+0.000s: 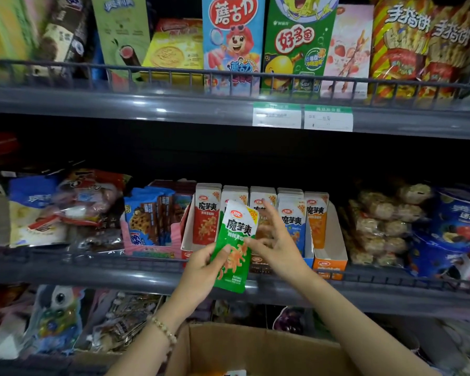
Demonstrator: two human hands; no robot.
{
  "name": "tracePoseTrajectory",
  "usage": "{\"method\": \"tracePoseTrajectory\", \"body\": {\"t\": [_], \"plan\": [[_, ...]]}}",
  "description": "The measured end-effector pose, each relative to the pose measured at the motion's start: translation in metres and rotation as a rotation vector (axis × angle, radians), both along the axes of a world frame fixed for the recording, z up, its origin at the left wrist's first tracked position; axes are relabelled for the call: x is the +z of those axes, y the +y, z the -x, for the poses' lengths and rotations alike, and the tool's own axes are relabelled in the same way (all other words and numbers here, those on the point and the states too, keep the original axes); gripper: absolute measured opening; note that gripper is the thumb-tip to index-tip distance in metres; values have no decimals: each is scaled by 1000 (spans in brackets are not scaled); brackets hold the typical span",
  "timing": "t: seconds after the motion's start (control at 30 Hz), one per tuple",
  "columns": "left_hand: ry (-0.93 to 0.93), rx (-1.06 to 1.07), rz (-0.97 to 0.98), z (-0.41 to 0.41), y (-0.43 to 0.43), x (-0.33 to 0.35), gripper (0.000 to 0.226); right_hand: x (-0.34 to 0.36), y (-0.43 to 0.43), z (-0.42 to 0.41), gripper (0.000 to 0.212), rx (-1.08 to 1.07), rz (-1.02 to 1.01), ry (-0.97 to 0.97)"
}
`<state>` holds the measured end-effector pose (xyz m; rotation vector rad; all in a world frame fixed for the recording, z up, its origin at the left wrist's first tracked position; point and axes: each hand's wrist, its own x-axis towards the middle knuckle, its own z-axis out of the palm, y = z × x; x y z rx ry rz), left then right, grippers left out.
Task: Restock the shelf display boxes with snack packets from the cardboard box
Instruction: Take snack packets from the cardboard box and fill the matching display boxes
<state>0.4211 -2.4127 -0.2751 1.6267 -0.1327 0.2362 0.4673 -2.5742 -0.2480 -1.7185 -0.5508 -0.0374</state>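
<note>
My left hand (201, 270) grips a green snack packet (235, 248) by its lower left edge and holds it upright in front of the middle shelf. My right hand (276, 240) touches the packet's right edge with thumb and fingertips, the other fingers spread and raised. Behind the packet stands a row of display boxes (329, 263) with red, brown, blue and orange packets upright in them. The open cardboard box (255, 346) sits below my arms at the bottom of the view.
A wire rail (120, 263) runs along the middle shelf's front edge. Cookie packs (149, 215) stand left of the display boxes, bagged snacks (383, 223) to the right. The upper shelf (174, 104) holds tall snack boxes and carries price tags (301, 116).
</note>
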Motion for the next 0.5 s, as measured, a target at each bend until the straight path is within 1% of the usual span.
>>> {"method": "tracePoseTrajectory", "body": {"t": [0.07, 0.17, 0.23, 0.27, 0.3, 0.37, 0.4, 0.43, 0.5], "plan": [[-24, 1, 44, -4, 3, -1, 16, 4, 2, -7, 82, 64, -51, 81], [-34, -10, 45, -13, 6, -1, 14, 11, 6, -15, 73, 94, -12, 103], [-45, 5, -14, -21, 12, -2, 22, 19, 6, -22, 66, 84, 26, 82], [-57, 34, -105, -26, 17, -4, 28, 23, 5, -26, 63, 66, 41, 63], [-74, 71, -237, -31, 24, -5, 33, 28, 4, -31, 62, 39, 50, 40], [-107, 146, -558, -39, 37, -5, 47, 38, 1, -45, 62, -52, 25, 4], [-112, 149, -680, -43, 43, -6, 57, 42, 0, -54, 62, -105, -10, -10], [-95, 128, -762, -47, 47, -6, 64, 45, 0, -63, 60, -146, -58, -19], [-61, 76, -831, -53, 51, -9, 70, 50, 5, -81, 58, -184, -164, -17]]}}
